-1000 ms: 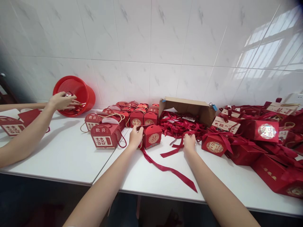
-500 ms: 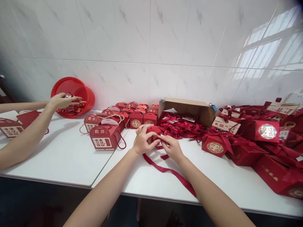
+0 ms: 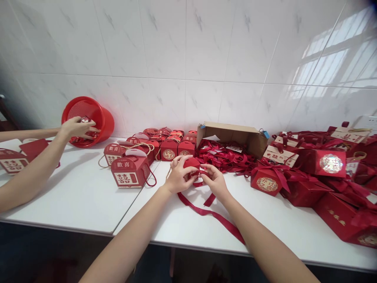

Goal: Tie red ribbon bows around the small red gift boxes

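In the middle of the table, my left hand (image 3: 179,175) is closed around a small red gift box (image 3: 192,162), fingers over its top and thumb at its near side. My right hand (image 3: 214,181) pinches a dark red ribbon (image 3: 222,220) close against the box's right side. The ribbon's long tail curves across the white tabletop towards my right forearm, and a short end hangs below my right fingers. My hands cover much of the box and of the spot where the ribbon meets it.
Several small red boxes (image 3: 169,151) stand behind my left hand. A larger box with a cord handle (image 3: 127,173) is further left. Beyond sits an open carton (image 3: 232,129) with piled ribbons (image 3: 226,159). Finished-looking ribboned boxes (image 3: 266,182) crowd the right. A co-worker's hand (image 3: 78,127) reaches into a red basket (image 3: 107,125).
My right fingers have spread and shifted slightly at the box's side, and the short ribbon end has swung right. The co-worker's hand has moved slightly in the basket, which shifted a little left.
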Tool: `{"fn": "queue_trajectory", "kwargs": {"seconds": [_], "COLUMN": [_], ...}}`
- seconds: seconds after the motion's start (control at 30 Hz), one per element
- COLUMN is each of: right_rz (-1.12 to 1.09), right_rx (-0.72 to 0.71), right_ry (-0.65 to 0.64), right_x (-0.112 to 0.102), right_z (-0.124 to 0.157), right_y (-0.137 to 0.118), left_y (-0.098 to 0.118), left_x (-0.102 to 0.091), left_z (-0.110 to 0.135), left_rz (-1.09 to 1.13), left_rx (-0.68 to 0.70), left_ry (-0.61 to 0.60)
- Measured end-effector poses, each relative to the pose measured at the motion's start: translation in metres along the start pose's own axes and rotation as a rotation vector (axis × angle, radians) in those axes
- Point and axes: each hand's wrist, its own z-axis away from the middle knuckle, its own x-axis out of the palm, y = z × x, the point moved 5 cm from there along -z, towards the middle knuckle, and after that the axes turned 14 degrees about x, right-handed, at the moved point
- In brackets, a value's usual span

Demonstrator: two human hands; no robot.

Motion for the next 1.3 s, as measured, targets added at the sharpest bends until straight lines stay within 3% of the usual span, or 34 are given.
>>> {"fn": "queue_trajectory", "kwargs": {"seconds": [0.17,0.5,0.67,0.8,1.13,1.3], "right_rz": [-0.018,-0.05,-0.25,-0.56,-0.949,-1.115], "right_rx": [0.044,0.255,0.268,0.329,0.066,0.009], "right_ry": [-0.08,-0.129,-0.093,-0.02,0.182,0.177], "right_x": [0.008,-0.001,-0.014,-0.031,-0.088,-0.108], "right_z": [0.004,-0.003,-0.009,-0.015,-0.015,-0.016], "right_y": [-0.006,0.003,-0.001,0.0,-0.011,-0.012], "left_y": [0.001,-0.019,-0.028,-0.029,-0.055,-0.07], "left_x": [0.002,-0.013,-0.013,-0.015,-0.025,-0.022], "left_z": [-0.001,0.004,0.006,0.006,0.018,0.027], "left_rz": [0.009,0.179,0.275,0.318,0.324,0.355], "left_rx": [-0.001,-0.213,-0.307,-0.344,-0.568,-0.689], "left_ry": [-0.012,0.229,0.232,0.266,0.583,0.726]}}
